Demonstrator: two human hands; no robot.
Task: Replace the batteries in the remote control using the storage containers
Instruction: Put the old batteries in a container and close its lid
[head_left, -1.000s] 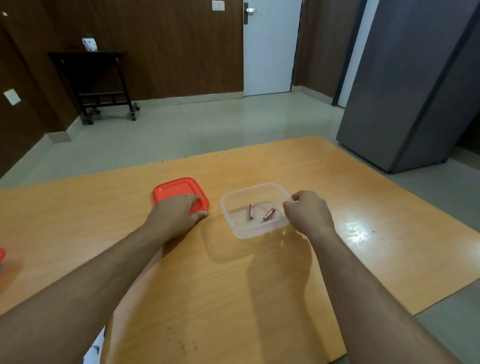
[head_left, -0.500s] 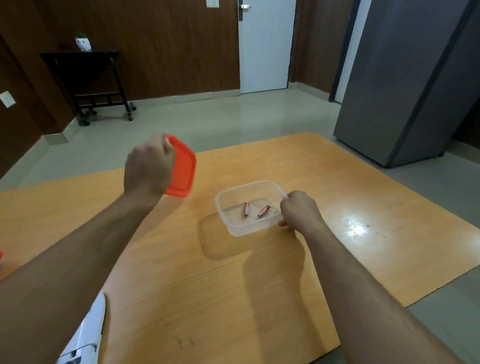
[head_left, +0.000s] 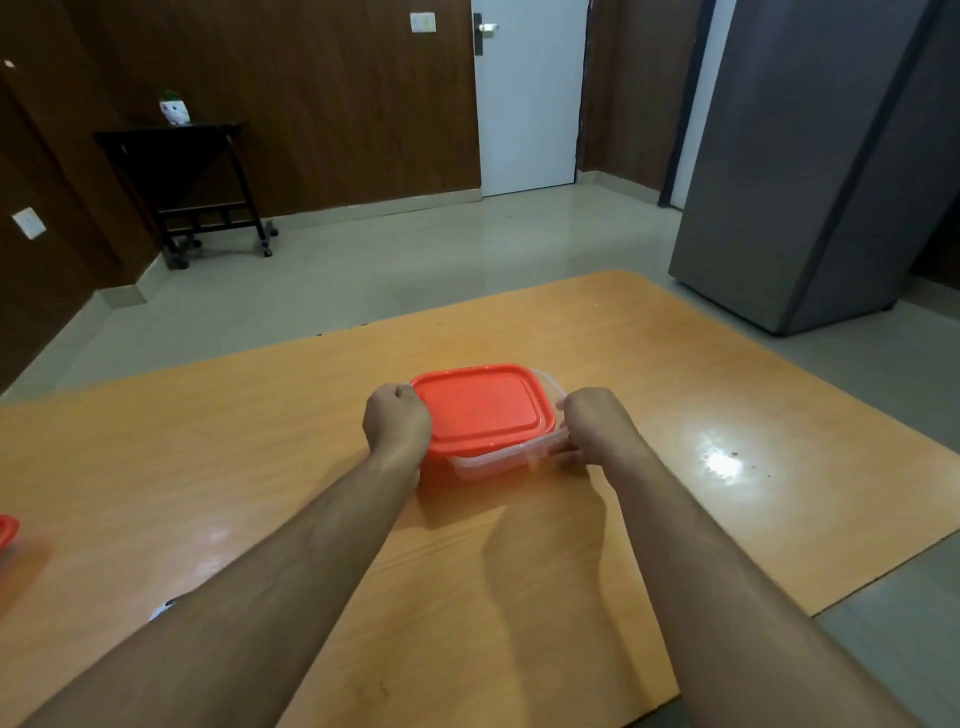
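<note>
A clear plastic container (head_left: 488, 462) stands near the middle of the wooden table (head_left: 675, 415). The red lid (head_left: 480, 408) lies over its top, slightly askew, with the container's rim showing at the right. My left hand (head_left: 397, 423) grips the lid's left edge. At the container's right side, my right hand (head_left: 597, 426) holds its wall with the fingers. The batteries inside are hidden under the lid. A small white piece of the remote control (head_left: 163, 608) peeks out beside my left forearm.
Another red lid or container (head_left: 6, 530) shows at the table's far left edge. A grey cabinet (head_left: 831, 171) stands right of the table on the floor. A black side table (head_left: 182, 182) stands against the far wall.
My left hand lifted the red lid off the table, carried it right and set it over the clear container. The batteries are now covered. My right hand stayed on the container's right side.
</note>
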